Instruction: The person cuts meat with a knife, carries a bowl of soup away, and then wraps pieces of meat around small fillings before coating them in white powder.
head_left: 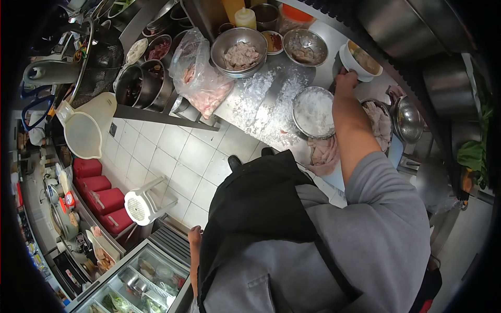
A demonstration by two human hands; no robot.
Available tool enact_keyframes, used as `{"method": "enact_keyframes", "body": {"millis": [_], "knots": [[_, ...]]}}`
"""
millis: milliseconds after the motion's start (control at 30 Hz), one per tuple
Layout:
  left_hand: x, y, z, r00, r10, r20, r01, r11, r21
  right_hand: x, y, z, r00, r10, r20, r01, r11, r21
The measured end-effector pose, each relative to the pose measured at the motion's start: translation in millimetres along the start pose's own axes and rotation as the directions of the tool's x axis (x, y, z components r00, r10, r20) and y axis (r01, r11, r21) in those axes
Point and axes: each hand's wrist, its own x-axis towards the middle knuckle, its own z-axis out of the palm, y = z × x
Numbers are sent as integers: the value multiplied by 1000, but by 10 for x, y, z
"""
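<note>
My right hand (346, 80) reaches across the counter to a white bowl (371, 67) with brownish contents. Its fingers are curled against the bowl's near left side and partly hidden. Below that arm sit a metal bowl of white flour-like powder (314, 112), pale raw meat slices (323, 154) and a metal bowl of more pale meat (377, 124). My left hand (195, 235) hangs low beside the black apron (255, 203), fingers curled, away from the counter; I see nothing in it.
White powder (261, 99) is scattered over the counter (235, 112). Along its back stand a bowl of meat pieces (241, 55), a smeared metal bowl (305, 48) and a clear bag of meat (201, 78). A white stool (138, 207) and glass-topped fridge (141, 281) are at left.
</note>
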Motion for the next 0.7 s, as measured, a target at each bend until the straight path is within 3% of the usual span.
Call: {"method": "enact_keyframes", "body": {"millis": [100, 200, 300, 500, 600, 700], "knots": [[146, -223, -57, 989, 142, 41, -148, 969, 197, -103, -21, 27, 999, -34, -3, 34, 999, -18], [116, -240, -43, 983, 182, 1, -165, 890, 425, -464, -137, 119, 997, -52, -61, 48, 996, -72], [122, -299, -30, 981, 191, 41, -192, 908, 373, -112, -106, 20, 999, 41, 34, -40, 998, -43], [49, -214, 0, 989, 128, 73, -146, 921, 362, 3, -105, -34, 990, 57, 129, -54, 998, -25], [34, -167, 20, 988, 153, 11, -145, 904, 402, -39, -121, -14, 991, 56, 123, -52, 998, -37], [147, -206, 19, 998, 48, 33, -55, 962, 266, -30, -126, -23, 985, 72, 154, -66, 997, -43]]}}
